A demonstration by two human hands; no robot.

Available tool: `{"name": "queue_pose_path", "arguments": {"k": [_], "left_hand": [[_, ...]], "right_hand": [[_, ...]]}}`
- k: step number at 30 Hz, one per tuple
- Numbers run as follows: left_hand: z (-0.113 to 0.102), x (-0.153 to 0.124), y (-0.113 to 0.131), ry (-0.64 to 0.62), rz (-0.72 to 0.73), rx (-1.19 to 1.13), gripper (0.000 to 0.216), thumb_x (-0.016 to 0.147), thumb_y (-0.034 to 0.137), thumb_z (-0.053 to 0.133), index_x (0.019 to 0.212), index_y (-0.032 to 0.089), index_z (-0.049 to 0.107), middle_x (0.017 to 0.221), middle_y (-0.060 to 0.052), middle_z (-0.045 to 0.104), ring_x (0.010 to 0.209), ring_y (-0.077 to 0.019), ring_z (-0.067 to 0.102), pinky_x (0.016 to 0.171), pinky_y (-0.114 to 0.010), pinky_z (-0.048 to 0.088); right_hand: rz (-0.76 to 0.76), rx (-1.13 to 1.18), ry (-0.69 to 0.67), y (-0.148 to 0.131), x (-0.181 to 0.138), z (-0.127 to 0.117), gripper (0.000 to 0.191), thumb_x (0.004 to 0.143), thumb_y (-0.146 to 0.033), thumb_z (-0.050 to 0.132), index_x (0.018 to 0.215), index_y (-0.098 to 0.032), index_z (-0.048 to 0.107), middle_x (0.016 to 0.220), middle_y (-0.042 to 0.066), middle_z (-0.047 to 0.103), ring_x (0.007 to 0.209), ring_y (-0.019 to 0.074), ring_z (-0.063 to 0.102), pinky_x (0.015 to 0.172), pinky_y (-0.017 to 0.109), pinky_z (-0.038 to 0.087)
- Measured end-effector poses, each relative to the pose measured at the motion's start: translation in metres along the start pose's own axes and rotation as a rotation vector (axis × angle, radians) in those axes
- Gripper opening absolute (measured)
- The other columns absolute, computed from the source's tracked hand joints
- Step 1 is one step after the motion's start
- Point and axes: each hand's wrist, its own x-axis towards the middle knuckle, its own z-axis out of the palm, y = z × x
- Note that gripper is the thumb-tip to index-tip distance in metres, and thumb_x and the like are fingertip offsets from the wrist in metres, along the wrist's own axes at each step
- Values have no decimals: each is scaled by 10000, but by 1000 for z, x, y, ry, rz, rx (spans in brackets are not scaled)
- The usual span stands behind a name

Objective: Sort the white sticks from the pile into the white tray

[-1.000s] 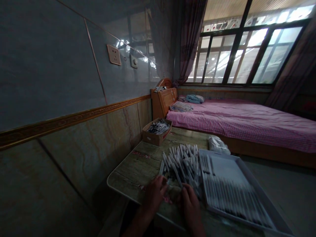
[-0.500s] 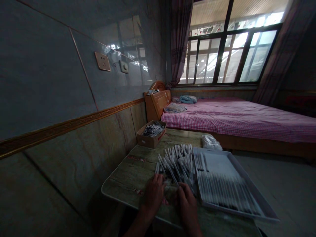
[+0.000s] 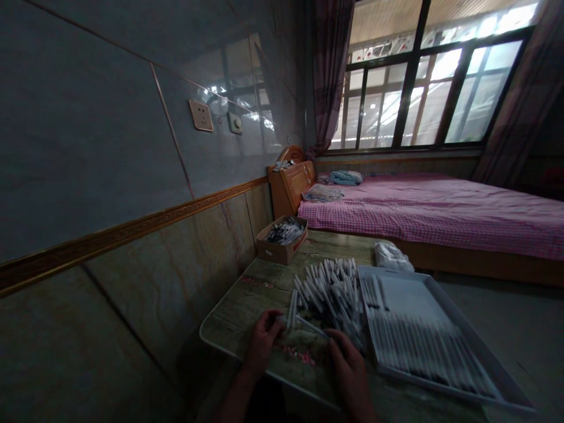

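A loose heap of white pens [image 3: 328, 288] lies on a small wood-patterned table [image 3: 247, 299]. My left hand [image 3: 263, 341] rests at the heap's near left edge, its fingers curled around the end of a pen [image 3: 308, 325]. My right hand [image 3: 350, 367] is at the heap's near right side, fingers bent and pinching the other end of that same thin white pen, which spans between the two hands. To the right of the heap sits a white tray [image 3: 445, 329] with several pens laid side by side in a row.
A cardboard box [image 3: 282, 239] with more pens stands at the table's far left corner, and a white bag [image 3: 392, 257] lies at the far edge. A tiled wall runs along the left. A bed with a pink checked cover [image 3: 432, 211] stands beyond, under a window.
My hands have drawn apart, and a single pen now stretches between them, pulled out of the heap. The view has shifted slightly.
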Motion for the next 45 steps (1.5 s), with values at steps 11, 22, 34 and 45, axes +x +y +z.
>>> {"name": "queue_pose_path", "arguments": {"k": [11,22,34,45], "left_hand": [[-9,7,-17,-71,18,-58,510,597,545,803,916,162,694,657,29,645,593,-134,567,538,-226,436],[-7,6,-18,-105,-12,-140,475,574,514,846,869,164,721,743,-19,738,629,-157,660,583,-247,504],[-9,0,-8,-153,-51,-140,500,554,535,862,837,155,703,697,-35,747,633,-200,705,565,-265,528],[-6,0,-9,-103,16,-150,565,551,514,867,957,171,675,750,-29,755,624,-190,705,556,-263,546]], "right_hand": [[-67,-78,-58,4,-1,6,356,830,-473,565,953,-203,763,948,64,767,900,243,706,811,311,552],[-101,-136,-80,5,-1,10,389,828,-511,546,959,-221,770,983,73,774,931,246,718,830,324,571],[-129,-195,-157,1,-2,11,342,859,-436,511,954,-232,768,918,69,782,846,250,733,768,338,567],[-26,-361,-376,-15,-4,14,338,919,-399,411,979,-219,690,841,43,745,784,204,688,719,275,478]]}}
